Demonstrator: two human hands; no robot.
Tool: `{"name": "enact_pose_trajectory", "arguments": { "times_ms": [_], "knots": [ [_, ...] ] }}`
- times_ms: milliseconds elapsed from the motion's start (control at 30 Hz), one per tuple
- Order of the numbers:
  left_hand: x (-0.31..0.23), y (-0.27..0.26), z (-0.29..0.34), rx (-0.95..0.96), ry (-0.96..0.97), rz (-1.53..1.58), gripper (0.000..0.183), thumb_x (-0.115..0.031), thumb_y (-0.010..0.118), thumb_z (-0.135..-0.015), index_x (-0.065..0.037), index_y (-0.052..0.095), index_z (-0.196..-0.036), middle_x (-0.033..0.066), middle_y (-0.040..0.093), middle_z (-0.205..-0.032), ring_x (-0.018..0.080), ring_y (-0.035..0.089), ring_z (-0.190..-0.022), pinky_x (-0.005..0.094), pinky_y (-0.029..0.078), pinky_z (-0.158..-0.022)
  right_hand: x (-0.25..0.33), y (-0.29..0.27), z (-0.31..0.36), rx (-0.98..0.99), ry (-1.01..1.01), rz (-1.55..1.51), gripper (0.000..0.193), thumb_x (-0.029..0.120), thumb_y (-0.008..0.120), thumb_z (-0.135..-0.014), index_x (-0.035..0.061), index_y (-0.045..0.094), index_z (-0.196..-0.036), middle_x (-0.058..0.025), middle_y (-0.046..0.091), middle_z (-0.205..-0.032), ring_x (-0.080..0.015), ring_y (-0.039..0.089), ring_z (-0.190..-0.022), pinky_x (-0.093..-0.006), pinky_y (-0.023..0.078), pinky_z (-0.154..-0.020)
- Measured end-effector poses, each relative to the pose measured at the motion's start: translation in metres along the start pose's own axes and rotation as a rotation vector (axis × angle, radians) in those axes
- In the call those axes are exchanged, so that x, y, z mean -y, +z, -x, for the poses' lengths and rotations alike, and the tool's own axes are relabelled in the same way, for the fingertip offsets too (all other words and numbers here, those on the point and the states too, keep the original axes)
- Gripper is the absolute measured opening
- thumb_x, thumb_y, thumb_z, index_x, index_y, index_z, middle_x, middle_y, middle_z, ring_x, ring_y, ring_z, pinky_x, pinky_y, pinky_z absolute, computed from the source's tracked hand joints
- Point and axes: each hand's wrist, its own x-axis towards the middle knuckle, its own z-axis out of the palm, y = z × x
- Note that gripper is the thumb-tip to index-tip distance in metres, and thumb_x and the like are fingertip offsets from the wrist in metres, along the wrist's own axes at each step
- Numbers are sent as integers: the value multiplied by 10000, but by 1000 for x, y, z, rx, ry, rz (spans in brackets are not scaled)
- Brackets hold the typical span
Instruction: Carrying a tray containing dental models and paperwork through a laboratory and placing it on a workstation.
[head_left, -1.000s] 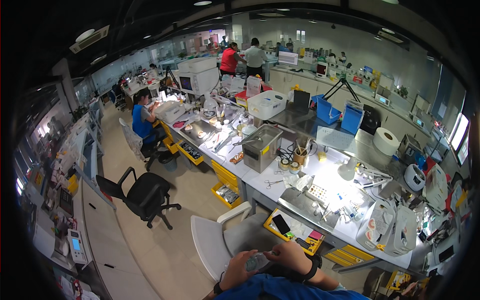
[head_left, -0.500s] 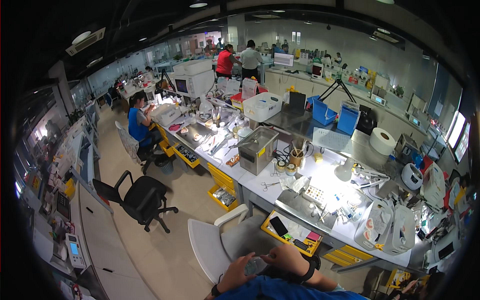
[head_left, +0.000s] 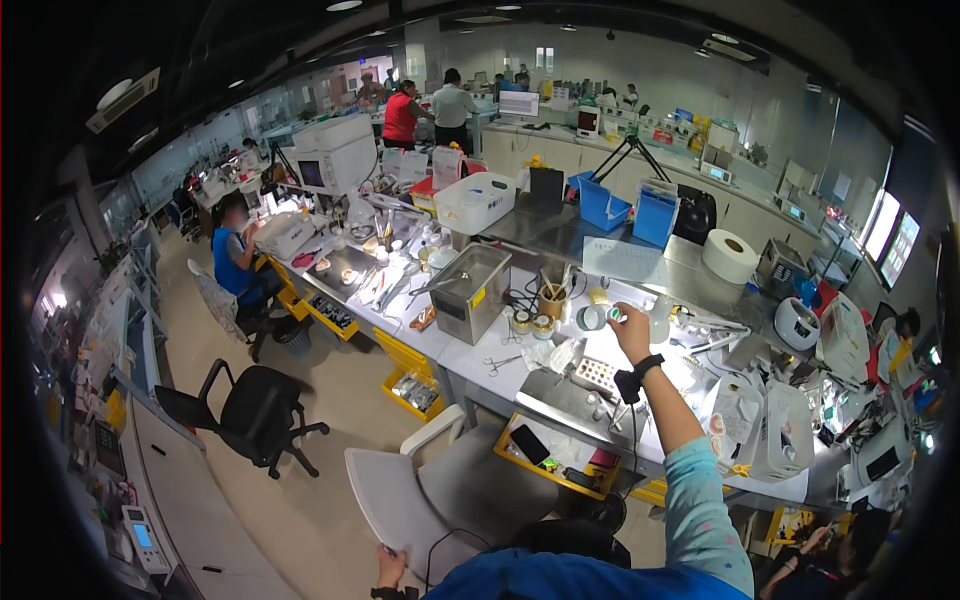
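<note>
My right hand (head_left: 632, 338) reaches out over the lit workbench, its fingers pinched on a small green-and-white piece (head_left: 614, 314). Just left of the fingertips is a round, clear, greyish-green container (head_left: 591, 318); whether the hand touches it, I cannot tell. A dark band with a cord circles that wrist. Low in the view, my left hand (head_left: 389, 568) is beside the bottom edge of the grey chair's back (head_left: 392, 495). Its fingers are curled, with a small dark spot at the tips that I cannot make out.
A steel tank (head_left: 473, 303), scissors-like clamps (head_left: 500, 365) and a colour-dotted tray (head_left: 597, 374) stand on the bench. An open yellow drawer (head_left: 508, 470) holding a black phone (head_left: 530, 443) juts out below. A black swivel chair (head_left: 262, 415) stands at left; a seated person works farther off.
My hands were together around the clear container near my body. The right has since reached forward over the bench, where the container now shows. The left has dropped toward the chair.
</note>
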Motion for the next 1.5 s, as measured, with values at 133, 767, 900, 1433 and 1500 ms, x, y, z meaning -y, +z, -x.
{"name": "enact_pose_trajectory", "arguments": {
  "times_ms": [133,767,900,1433,1500],
  "knots": [
    [-58,66,39,-307,-82,-619,921,-180,650,-664,18,71,-1352,322,407,-1206,407,393,-1155,416,297,-989,-74,43,-33,14,71,105,329,99,691,-633,13,629,-944,-206,619,-857,-340,603,-800,-387,470,-734],
    [-41,114,41,-555,-435,-866,886,-388,570,-740,109,122,-1321,316,262,-1327,415,286,-1234,455,230,-1031,-146,188,-106,267,180,299,305,112,660,-688,23,540,-954,-197,558,-963,-359,555,-895,-422,468,-751],
    [-62,122,49,-567,-449,-844,856,-340,569,-732,100,133,-1323,319,275,-1319,411,313,-1220,450,246,-1025,-147,193,-110,315,166,326,366,120,688,-668,20,503,-968,-204,542,-965,-373,534,-911,-427,470,-756],
    [11,109,46,-770,-51,-576,835,-113,578,-632,43,164,-1340,305,411,-1207,419,416,-1112,427,342,-957,-48,144,-67,439,-296,111,475,308,659,-666,23,543,-1028,-219,545,-954,-372,484,-942,-455,399,-786],
    [16,105,44,-810,59,-467,798,-102,575,-641,-6,210,-1343,255,438,-1213,379,465,-1081,427,369,-939,9,118,-42,393,-502,-165,385,262,622,-722,16,540,-1007,-190,538,-965,-345,477,-943,-426,382,-812]
  ]
}}
